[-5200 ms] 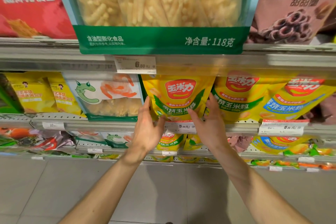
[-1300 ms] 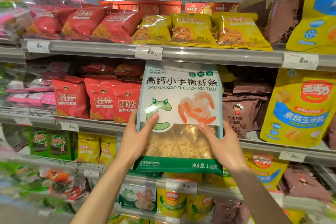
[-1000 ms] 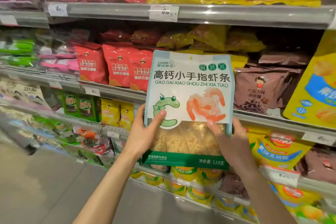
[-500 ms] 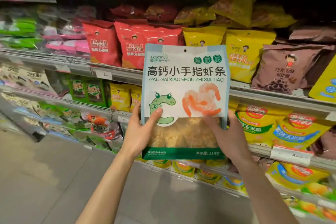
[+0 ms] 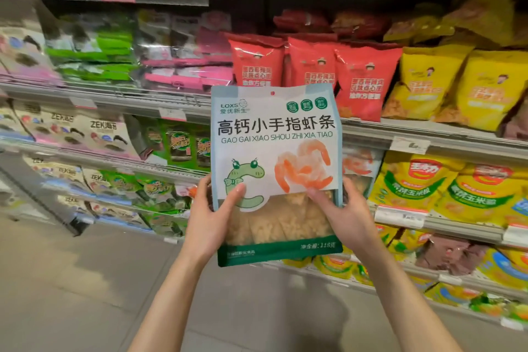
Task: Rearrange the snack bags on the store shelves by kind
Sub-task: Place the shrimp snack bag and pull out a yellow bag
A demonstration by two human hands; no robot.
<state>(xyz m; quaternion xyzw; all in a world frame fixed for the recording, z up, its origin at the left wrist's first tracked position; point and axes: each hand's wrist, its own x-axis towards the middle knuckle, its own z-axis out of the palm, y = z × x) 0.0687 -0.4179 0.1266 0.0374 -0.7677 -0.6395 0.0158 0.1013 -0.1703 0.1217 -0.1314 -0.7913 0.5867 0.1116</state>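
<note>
I hold the shrimp stick bag (image 5: pixel 275 151) up in front of the shelves, off any shelf. It stands up straight with its front facing me. It is white and pale blue with a dark green strip at the bottom. It has a green worm and orange shrimps drawn on it, and a clear window shows pale sticks inside.

My left hand (image 5: pixel 210 220) grips the lower left side of the bag, with my thumb pressed flat on the front. My right hand (image 5: pixel 344 218) grips the lower right side the same way, thumb on the front and fingers curled behind the edge.

Just behind the bag, on the right, another bag with shrimps on it (image 5: pixel 358 168) sits on a shelf (image 5: pixel 445 138). Above it stand red bags (image 5: pixel 337 71), and yellow bags (image 5: pixel 457 86) stand beside those. Lower on the right are yellow corn bags (image 5: pixel 454 186) with green bands. To the left are green seaweed packs (image 5: pixel 183 143) and pale packs marked ZEK (image 5: pixel 94 134). White price tags (image 5: pixel 410 146) hang on the shelf edges. The floor (image 5: pixel 85 280) below is grey.
</note>
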